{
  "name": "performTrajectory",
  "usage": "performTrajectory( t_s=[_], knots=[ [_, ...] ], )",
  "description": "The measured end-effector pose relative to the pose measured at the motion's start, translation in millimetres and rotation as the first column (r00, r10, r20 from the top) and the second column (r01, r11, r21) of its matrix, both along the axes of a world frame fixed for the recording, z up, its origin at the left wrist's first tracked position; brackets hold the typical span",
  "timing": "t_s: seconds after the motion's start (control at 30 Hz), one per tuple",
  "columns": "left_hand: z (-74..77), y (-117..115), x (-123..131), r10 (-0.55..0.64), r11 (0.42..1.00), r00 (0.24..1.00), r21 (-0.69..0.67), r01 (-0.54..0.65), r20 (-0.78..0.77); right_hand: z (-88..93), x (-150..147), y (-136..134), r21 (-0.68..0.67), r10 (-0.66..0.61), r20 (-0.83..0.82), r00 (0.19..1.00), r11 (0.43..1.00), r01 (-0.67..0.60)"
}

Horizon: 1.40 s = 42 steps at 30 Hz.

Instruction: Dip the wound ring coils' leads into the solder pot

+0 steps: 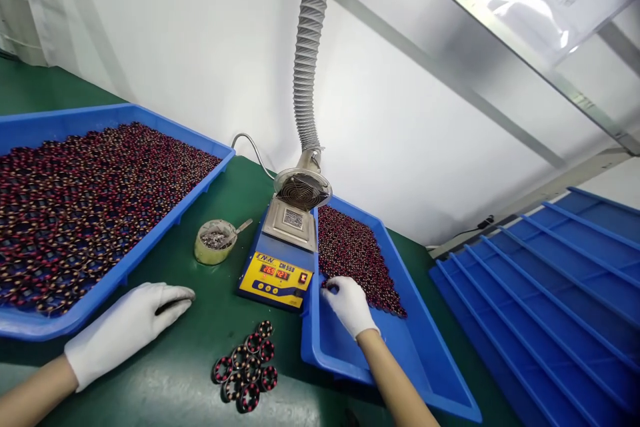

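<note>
Both my hands wear white gloves. My left hand (127,327) lies flat on the green mat (200,360), fingers stretched toward the right, holding nothing, just in front of the big blue tray (165,227) packed with dark red wound coils. My right hand (349,305) reaches into the smaller blue tray (425,360), fingers curled at the near edge of its layer of coils (355,253), touching one; whether it grips it is unclear. A small cluster of loose coils (247,367) lies on the mat between my hands.
A solder pot (280,260) with a yellow panel and red digits stands between the trays, under a grey ribbed fume hose (309,60) with a round intake. A small dish (215,241) holds dross and a spoon. Stacked empty blue trays (550,293) lie at the right.
</note>
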<state>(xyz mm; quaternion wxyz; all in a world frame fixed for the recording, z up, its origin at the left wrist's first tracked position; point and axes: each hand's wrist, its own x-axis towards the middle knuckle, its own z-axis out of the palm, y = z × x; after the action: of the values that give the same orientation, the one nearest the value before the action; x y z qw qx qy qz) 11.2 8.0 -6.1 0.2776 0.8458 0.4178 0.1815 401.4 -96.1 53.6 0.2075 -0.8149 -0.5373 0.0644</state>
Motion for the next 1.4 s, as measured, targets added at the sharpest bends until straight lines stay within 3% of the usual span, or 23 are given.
performTrajectory(
  t_s=[0.23,0.57,0.73,0.87,0.97,1.03,1.1,1.13,1.17,1.27,1.33,1.4],
  knots=[
    [0.9,1,1,0.013,1.000,1.000,0.026,-0.014,0.029,-3.6,-2,0,-0.144,0.016,0.315,0.949,0.989,0.031],
    [2.4,-1,-2,0.008,0.999,1.000,0.042,-0.008,0.009,-6.4,2,5,-0.196,0.024,0.358,0.934,0.979,0.050],
    [3.9,-2,-2,0.021,0.997,0.999,0.076,-0.023,0.026,-7.5,5,13,-0.082,-0.023,0.273,0.962,0.995,0.047],
    [10.3,-12,-1,0.029,0.993,0.999,0.113,-0.031,0.016,4.0,4,13,0.108,-0.031,0.095,0.995,0.994,0.021],
    [36.4,-38,3,0.023,0.972,0.998,0.233,-0.037,0.064,20.3,-21,0,0.333,0.013,-0.092,0.996,0.943,0.019],
    [64.2,-63,12,-0.034,0.905,0.989,0.424,-0.032,0.146,26.5,-57,-14,0.456,0.107,-0.235,0.966,0.890,0.013],
    [92.6,-88,29,-0.168,0.802,0.977,0.595,0.059,0.130,24.7,-105,-32,0.500,0.278,-0.384,0.880,0.865,-0.055],
    [104.1,-98,40,-0.258,0.752,0.964,0.640,0.157,0.066,21.2,-129,-40,0.502,0.376,-0.515,0.770,0.860,-0.084],
    [112.5,-107,52,-0.324,0.715,0.946,0.657,0.238,0.010,16.8,-151,-47,0.483,0.433,-0.806,0.403,0.875,0.026],
    [118.0,-124,84,-0.398,0.638,0.905,0.665,0.388,-0.147,4.4,-192,-65,0.340,0.336,-0.937,0.093,0.940,0.026],
    [113.6,-130,90,-0.408,0.589,0.896,0.700,0.404,-0.175,0.0,-190,-75,0.196,0.205,-0.974,-0.094,0.976,0.095],
    [112.8,-136,76,-0.458,0.550,0.876,0.725,0.414,-0.152,-1.7,-169,-87,0.057,0.122,-0.943,-0.309,0.975,0.213]
  ],
)
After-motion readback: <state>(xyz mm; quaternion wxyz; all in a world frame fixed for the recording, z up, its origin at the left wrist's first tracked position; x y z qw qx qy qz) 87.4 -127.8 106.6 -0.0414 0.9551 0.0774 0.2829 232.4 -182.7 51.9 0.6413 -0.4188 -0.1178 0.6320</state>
